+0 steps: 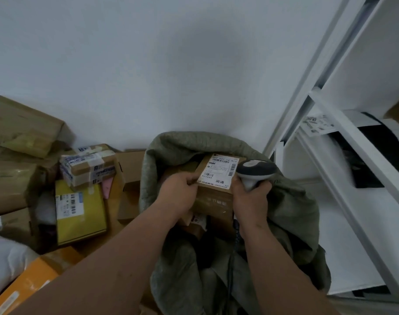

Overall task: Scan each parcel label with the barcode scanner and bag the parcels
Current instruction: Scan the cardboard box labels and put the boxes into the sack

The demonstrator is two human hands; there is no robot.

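A brown cardboard parcel [213, 196] with a white shipping label [219, 171] on top sits in the open mouth of a grey-green woven sack [291, 214]. My left hand [179, 193] grips the parcel's left edge, thumb on top beside the label. My right hand [250, 201] holds the handle of a grey and black barcode scanner [255, 171] against the parcel's right side. The scanner's head points up and away. More parcels lie deeper in the sack, partly hidden.
A heap of parcels lies at the left: a yellow mailer [80, 214], a taped box [89, 164], large brown cartons [18, 133] and an orange box [23, 287]. White shelving [353, 155] with packages stands at the right. A white wall is behind.
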